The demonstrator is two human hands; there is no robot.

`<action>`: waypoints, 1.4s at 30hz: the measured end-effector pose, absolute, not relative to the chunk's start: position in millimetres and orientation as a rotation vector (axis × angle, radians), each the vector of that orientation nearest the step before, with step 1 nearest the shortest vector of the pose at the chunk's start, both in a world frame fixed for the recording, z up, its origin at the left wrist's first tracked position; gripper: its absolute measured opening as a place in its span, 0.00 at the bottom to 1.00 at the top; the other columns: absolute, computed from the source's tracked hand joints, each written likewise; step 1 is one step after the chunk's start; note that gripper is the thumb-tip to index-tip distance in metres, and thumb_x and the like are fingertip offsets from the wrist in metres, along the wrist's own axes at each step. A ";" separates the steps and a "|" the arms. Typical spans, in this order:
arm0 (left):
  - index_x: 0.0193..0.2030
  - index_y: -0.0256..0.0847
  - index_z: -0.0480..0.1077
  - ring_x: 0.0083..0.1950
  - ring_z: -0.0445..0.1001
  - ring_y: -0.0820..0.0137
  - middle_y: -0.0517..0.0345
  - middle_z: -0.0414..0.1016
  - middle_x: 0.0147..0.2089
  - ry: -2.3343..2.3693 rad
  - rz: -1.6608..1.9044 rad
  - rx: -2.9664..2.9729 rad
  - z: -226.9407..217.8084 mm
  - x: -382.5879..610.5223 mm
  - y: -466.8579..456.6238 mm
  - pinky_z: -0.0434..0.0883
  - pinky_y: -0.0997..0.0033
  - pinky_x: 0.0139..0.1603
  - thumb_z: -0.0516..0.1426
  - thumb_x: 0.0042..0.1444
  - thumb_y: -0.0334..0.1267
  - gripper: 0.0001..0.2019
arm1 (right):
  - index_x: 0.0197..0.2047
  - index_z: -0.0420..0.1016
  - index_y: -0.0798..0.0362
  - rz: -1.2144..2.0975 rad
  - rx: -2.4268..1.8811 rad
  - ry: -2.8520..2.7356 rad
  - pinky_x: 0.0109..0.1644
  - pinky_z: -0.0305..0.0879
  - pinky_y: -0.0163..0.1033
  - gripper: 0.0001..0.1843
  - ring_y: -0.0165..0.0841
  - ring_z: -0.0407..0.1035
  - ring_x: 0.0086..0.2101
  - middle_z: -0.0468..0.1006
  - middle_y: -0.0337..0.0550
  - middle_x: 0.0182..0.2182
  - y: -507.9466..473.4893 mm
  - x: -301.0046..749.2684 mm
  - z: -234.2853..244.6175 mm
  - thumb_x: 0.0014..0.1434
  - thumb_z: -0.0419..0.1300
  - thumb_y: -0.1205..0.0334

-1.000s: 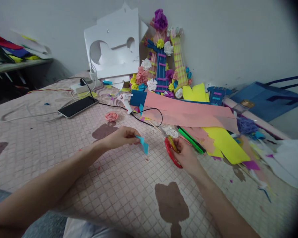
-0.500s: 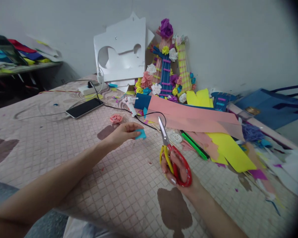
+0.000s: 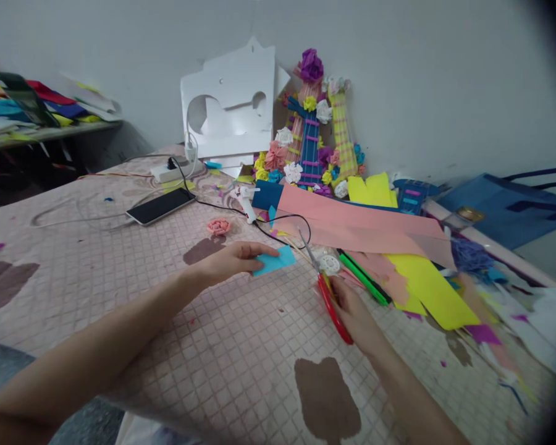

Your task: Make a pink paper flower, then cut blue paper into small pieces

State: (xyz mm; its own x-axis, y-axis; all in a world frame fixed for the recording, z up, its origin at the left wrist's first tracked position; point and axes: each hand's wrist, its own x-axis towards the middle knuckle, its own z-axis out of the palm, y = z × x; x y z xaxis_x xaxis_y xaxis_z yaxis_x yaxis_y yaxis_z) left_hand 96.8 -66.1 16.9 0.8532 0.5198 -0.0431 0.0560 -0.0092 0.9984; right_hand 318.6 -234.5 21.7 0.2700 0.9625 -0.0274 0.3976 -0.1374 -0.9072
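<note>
My left hand [image 3: 238, 259] pinches a small light-blue piece of paper [image 3: 277, 259] by its left end, just above the checked tablecloth. In my right hand [image 3: 347, 303] are scissors [image 3: 331, 306] with a red handle and a yellow one; the hand is wrapped round the handles. Their blades point up and away from me, a little to the right of the paper and apart from it. Whether the blades are parted is hard to see from this angle. A pink paper flower [image 3: 219, 227] lies behind my left hand.
A white glue gun [image 3: 245, 203] with a black cord lies behind the paper. To its left are a phone [image 3: 161, 206] and a power strip [image 3: 173, 170]. Pink paper strips [image 3: 352, 216], a green cutter [image 3: 364, 276] and yellow paper [image 3: 433, 287] lie at the right. Decorated paper guitars [image 3: 310, 142] lean on the wall.
The blue paper now shows as a longer strip, turned flatter. My right hand has rolled over, so the scissors appear edge-on, with their blades lower and slightly further right.
</note>
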 end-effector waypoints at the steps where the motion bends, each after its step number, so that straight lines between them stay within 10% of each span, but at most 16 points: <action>1: 0.53 0.42 0.71 0.44 0.70 0.72 0.55 0.72 0.53 0.476 0.413 1.550 17.1 96.3 -65.7 0.67 0.75 0.39 0.58 0.53 0.34 0.19 | 0.30 0.65 0.49 0.679 -1.782 -1.329 0.25 0.55 0.36 0.13 0.31 0.61 0.23 0.68 0.37 0.23 -232.5 323.0 19.1 0.53 0.60 0.49; 5: 0.54 0.46 0.70 0.46 0.70 0.73 0.57 0.70 0.56 0.500 0.502 1.498 19.0 94.2 -62.6 0.66 0.75 0.43 0.57 0.53 0.32 0.20 | 0.30 0.65 0.48 0.435 -1.929 -1.423 0.28 0.56 0.38 0.10 0.34 0.61 0.23 0.67 0.37 0.22 -229.5 330.6 11.2 0.52 0.59 0.52; 18: 0.59 0.46 0.66 0.44 0.69 0.74 0.56 0.69 0.58 0.457 0.737 1.494 26.4 94.2 -63.2 0.65 0.77 0.40 0.57 0.56 0.35 0.22 | 0.47 0.70 0.50 1.486 -1.353 -1.210 0.24 0.65 0.34 0.24 0.27 0.59 0.24 0.64 0.36 0.26 -250.1 310.6 13.7 0.54 0.59 0.43; 42: 0.59 0.40 0.65 0.60 0.66 0.57 0.45 0.65 0.61 0.185 0.759 1.749 38.7 94.1 -80.7 0.66 0.59 0.56 0.59 0.56 0.32 0.23 | 0.49 0.66 0.51 1.513 -1.368 -1.325 0.25 0.65 0.32 0.26 0.24 0.56 0.22 0.61 0.32 0.24 -250.8 313.4 5.8 0.55 0.57 0.40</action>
